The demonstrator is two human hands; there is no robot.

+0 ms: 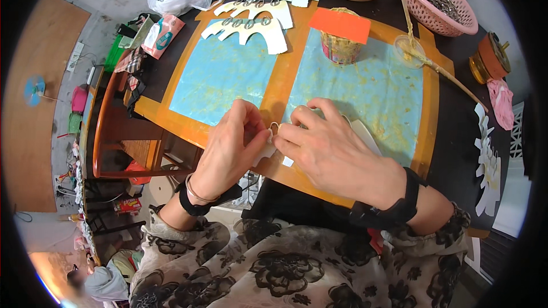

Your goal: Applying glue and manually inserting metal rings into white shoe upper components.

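Observation:
Over the front edge of the table both my hands meet at a white cut piece (364,135), which shows beyond my right hand and in small parts below my fingers. My left hand (234,140) has its thumb and fingers pinched together on the piece's left end. My right hand (328,142) is closed beside it, fingers bent down onto the same piece. A small pale loop (274,127) stands up between my fingertips. Most of the piece is hidden under my hands. Farther off, two white scalloped pieces (268,37) lie with oval metal rings along their edges.
Blue sheets (220,80) edged with brown tape cover the table. A tub (341,51) with an orange card (341,25) stands behind my hands, near a glue-smeared stick (451,77). Metal parts fill a pink basket (465,20). More white pieces (488,165) lie right; a chair (103,131) stands left.

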